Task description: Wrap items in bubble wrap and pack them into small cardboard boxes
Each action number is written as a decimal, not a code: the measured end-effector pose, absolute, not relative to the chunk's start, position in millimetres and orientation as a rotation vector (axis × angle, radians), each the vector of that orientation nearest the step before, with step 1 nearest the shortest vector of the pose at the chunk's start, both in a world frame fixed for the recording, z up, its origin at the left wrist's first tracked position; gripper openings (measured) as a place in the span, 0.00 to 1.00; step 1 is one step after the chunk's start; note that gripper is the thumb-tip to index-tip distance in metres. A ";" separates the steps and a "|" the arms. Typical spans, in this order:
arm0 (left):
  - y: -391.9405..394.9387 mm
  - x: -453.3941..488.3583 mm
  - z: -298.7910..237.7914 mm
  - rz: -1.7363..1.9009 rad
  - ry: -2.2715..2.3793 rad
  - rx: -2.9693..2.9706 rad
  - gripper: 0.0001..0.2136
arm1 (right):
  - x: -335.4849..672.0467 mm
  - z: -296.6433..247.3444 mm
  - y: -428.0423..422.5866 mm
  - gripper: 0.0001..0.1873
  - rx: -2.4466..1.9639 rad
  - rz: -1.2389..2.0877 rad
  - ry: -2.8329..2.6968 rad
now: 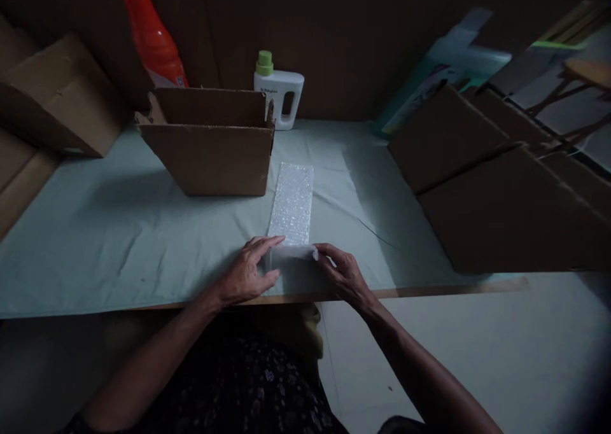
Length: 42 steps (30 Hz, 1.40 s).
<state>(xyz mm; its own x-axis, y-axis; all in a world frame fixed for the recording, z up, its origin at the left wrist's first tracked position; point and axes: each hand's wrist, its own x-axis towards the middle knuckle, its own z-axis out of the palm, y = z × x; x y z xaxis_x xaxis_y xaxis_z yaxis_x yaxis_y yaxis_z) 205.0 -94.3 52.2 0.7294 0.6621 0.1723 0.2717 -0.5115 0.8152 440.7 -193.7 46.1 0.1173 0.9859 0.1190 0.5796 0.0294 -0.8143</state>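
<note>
A flat, narrow bubble-wrap pouch lies lengthwise on the cloth, with a pale flap at its near end. My left hand rests at the near left corner, thumb and fingers apart, fingertips touching the pouch's edge. At the near right corner, my right hand pinches the end of the flap between thumb and fingers. Whether anything is inside the pouch, I cannot tell.
An open cardboard box stands just beyond my left hand. Behind it are a red bottle and a white jug with a green cap. More cartons stand at the right, beside a teal bottle. The table's front edge is close.
</note>
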 end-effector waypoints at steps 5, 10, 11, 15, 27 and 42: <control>-98.9 224.6 40.1 0.585 1.019 1.986 0.17 | 432.4 40.8 -202.7 0.12 -1.671 0.697 -1.381; -87.5 234.4 40.2 0.462 1.126 2.084 0.24 | 424.3 41.6 -222.5 0.11 -1.774 0.254 -1.497; -86.3 236.0 40.7 0.437 1.141 2.111 0.25 | 421.9 42.7 -225.3 0.12 -1.777 0.154 -1.582; -85.8 242.7 40.8 0.366 1.207 2.202 0.26 | 413.8 41.5 -223.6 0.14 -1.757 -0.032 -1.940; -106.7 206.5 39.9 0.722 0.773 2.419 0.20 | 418.4 37.8 -206.1 0.13 -1.663 0.168 -1.987; -106.1 221.7 33.7 0.552 1.057 2.309 0.18 | 410.2 38.8 -221.6 0.12 -1.729 -0.077 -1.938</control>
